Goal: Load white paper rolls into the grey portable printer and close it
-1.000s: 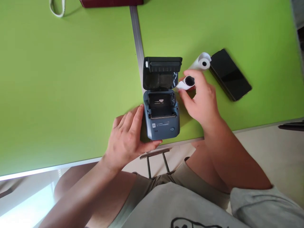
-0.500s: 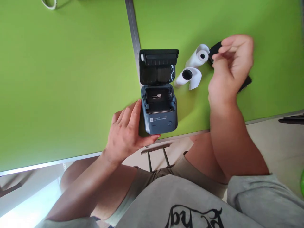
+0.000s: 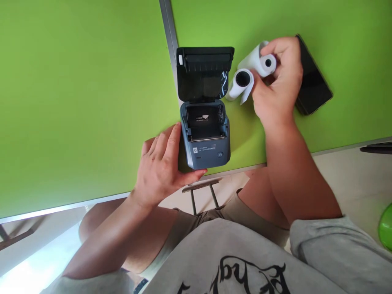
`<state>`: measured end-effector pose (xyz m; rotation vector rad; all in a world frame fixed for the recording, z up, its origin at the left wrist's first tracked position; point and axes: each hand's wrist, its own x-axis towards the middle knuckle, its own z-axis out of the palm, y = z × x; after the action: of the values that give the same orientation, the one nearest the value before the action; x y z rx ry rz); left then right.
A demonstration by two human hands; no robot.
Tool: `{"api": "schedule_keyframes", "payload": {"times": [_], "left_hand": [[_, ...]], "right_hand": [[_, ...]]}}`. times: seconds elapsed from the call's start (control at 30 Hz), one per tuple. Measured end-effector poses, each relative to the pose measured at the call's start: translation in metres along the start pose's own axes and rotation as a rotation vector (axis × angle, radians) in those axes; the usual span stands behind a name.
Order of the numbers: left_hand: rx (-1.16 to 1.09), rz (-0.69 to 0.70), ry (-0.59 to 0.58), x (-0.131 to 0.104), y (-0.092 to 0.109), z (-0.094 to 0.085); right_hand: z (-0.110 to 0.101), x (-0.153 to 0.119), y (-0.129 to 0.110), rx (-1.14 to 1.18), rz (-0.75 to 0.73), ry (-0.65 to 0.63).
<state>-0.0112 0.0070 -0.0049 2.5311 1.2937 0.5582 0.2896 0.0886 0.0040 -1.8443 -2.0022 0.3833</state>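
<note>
A blue-grey label printer (image 3: pixel 203 154) stands on the green table with its black lid (image 3: pixel 203 77) raised and its inner bay showing. My left hand (image 3: pixel 161 163) holds it at the near left corner, fingers along the side and thumb at the front edge. Two white paper rolls stand to the right of the printer. Around the farther paper roll (image 3: pixel 252 59), which has a small core, my right hand (image 3: pixel 280 81) is closed, its thumb partly hidden. The nearer paper roll (image 3: pixel 234 90) has a wide black core and a loose paper end beside that thumb.
A black phone (image 3: pixel 315 79) lies right of my right hand. A grey metal strip (image 3: pixel 169 24) crosses the green table (image 3: pixel 85 102) behind the printer. The table's near edge (image 3: pixel 92 201) runs just in front of me. A green round object (image 3: pixel 386 226) shows at lower right.
My right hand has come left and down from above the phone onto the farther paper roll, uncovering the phone. That roll has tilted slightly. My left hand stays on the printer.
</note>
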Motion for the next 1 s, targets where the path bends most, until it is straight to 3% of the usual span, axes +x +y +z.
{"api": "schedule_keyframes", "payload": {"times": [0.07, 0.13, 0.23, 0.33, 0.53, 0.77, 0.83, 1.0], "left_hand": [[0.012, 0.013, 0.014, 0.0, 0.0, 0.001], [0.027, 0.022, 0.026, -0.001, -0.001, 0.002], [0.043, 0.026, 0.036, -0.001, -0.001, 0.003], [0.049, 0.032, 0.042, -0.001, -0.001, 0.003], [0.038, 0.035, 0.038, 0.001, -0.002, 0.001], [0.022, 0.037, 0.043, 0.001, -0.003, 0.003], [0.029, 0.035, 0.039, 0.001, -0.003, 0.003], [0.054, 0.034, 0.04, 0.0, -0.003, 0.003]], "right_hand": [[0.011, 0.002, 0.004, 0.238, 0.073, 0.33], [0.021, 0.001, 0.007, 0.352, 0.026, 0.438], [0.026, -0.002, 0.01, 0.31, -0.063, 0.403], [0.022, -0.006, 0.01, 0.186, -0.032, 0.386], [0.03, -0.006, 0.019, 0.208, -0.083, 0.49], [0.03, -0.007, 0.019, 0.129, -0.031, 0.51], [0.027, -0.009, 0.018, 0.1, -0.01, 0.492], [0.027, -0.014, 0.02, 0.179, -0.141, 0.415]]}}
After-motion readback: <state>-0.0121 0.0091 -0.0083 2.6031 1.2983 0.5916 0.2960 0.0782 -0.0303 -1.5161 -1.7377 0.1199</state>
